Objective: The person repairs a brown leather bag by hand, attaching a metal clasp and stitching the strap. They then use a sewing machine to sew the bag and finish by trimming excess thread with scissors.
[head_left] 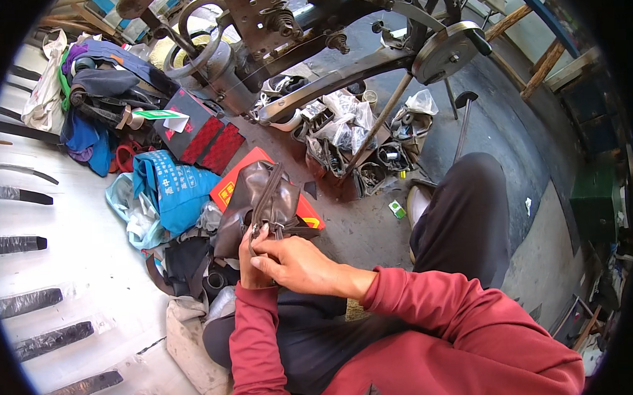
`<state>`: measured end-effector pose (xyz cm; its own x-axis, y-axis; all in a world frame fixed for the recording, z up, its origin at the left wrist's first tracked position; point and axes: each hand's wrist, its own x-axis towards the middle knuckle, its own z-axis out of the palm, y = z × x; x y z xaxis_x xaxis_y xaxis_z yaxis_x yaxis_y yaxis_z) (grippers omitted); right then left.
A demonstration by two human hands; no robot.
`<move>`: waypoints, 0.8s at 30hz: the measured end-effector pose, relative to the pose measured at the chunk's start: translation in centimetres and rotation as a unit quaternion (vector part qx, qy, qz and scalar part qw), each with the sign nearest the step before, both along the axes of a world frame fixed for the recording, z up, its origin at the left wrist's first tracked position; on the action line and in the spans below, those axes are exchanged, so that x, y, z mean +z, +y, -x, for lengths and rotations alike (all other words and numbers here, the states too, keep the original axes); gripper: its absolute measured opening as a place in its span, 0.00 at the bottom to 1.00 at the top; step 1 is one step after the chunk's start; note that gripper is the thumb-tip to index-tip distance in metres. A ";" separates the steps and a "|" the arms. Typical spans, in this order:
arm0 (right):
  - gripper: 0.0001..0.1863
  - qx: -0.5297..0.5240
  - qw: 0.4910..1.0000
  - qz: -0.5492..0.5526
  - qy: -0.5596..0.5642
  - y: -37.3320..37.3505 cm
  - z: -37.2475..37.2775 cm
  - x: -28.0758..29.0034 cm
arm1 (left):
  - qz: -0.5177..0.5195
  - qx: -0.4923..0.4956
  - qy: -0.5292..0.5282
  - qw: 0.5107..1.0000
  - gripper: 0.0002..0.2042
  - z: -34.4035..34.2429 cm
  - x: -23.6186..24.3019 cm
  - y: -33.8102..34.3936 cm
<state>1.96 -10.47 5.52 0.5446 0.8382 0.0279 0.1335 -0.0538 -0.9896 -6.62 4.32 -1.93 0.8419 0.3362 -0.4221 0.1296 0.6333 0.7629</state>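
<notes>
A dark brown leather-like bag [246,200] lies on a red flat box [229,179] just beyond my hands. A strap or zipper edge [270,192] runs over its top. My left hand [252,264] is closed around the near part of this strap, at metal fittings. My right hand [295,265] crosses over beside it, fingers curled and pinched at the same spot. Exactly what lies between the fingertips is partly hidden.
An old cast-metal machine [338,52] with a handwheel [443,53] overhangs the floor. Containers of small parts [342,129], blue bags [172,197], piled fabric [99,80] and dark boards [193,125] surround the brown bag. My bent right knee [465,212] rises at the right.
</notes>
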 end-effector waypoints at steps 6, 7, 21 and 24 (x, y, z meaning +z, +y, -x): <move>0.13 -0.061 0.919 0.040 0.387 0.4 -3.5 -0.7 | -0.176 -0.050 -0.045 0.982 0.16 -0.4 -0.9 0.2; 0.14 -0.060 0.913 -0.005 0.405 0.1 -4.4 -0.8 | -0.002 0.012 -0.040 0.999 0.18 -0.7 -0.9 0.0; 0.37 0.106 0.955 -0.053 0.273 2.1 -10.9 -1.4 | 0.087 0.024 -0.039 0.995 0.21 -1.6 0.1 0.4; 0.33 0.118 0.959 -0.026 0.256 2.2 -10.4 -3.0 | 0.088 0.033 -0.045 0.995 0.20 -1.8 0.7 0.5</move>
<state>12.40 -8.24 2.51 0.2933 0.9447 -0.1467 -0.3680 -0.0301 -0.9294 -4.85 4.81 -1.27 0.8574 0.3191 -0.4038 0.0201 0.7632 0.6459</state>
